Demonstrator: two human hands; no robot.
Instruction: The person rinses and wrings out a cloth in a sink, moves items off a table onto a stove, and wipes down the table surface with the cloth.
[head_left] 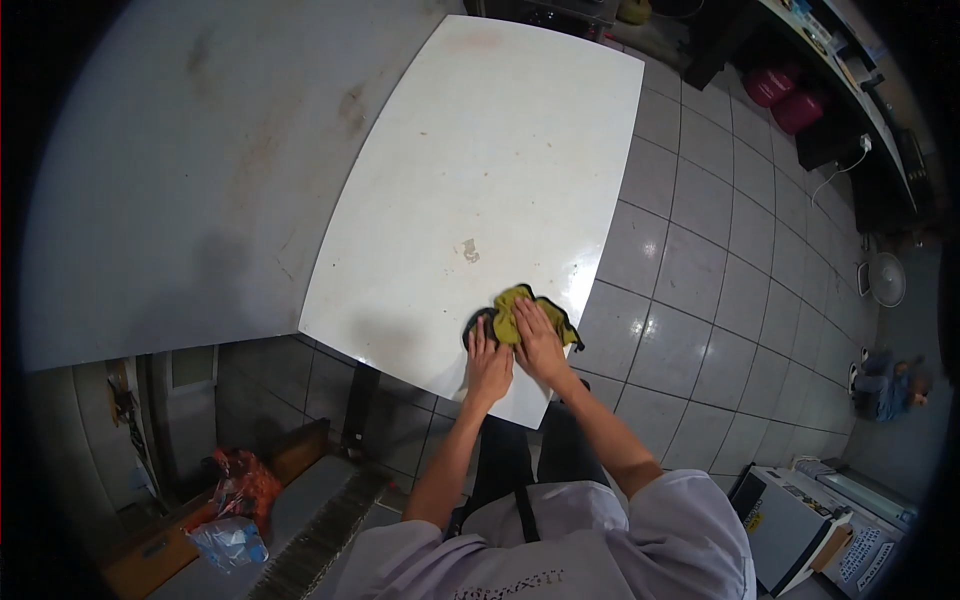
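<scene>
A crumpled yellow-green cloth (508, 327) with black edging lies bunched on the near end of a white table (480, 150). My right hand (541, 348) rests over its middle, fingers closed down on the folds. At the cloth's left side, my left hand (489, 368) grips the dark edge, its fingertips bent over it. Both hands are close together, near the table's right corner. The undersides of my fingers are hidden. Beyond the cloth, a pale worn patch (469, 250) and several small specks mark the tabletop.
To the left of the table stands a large grey surface (200, 180) with brown stains. Grey floor tiles (680, 260) run along the right. A red plastic bag (243, 487) and a clear bag (228, 543) lie at lower left. A person (885, 387) is at far right.
</scene>
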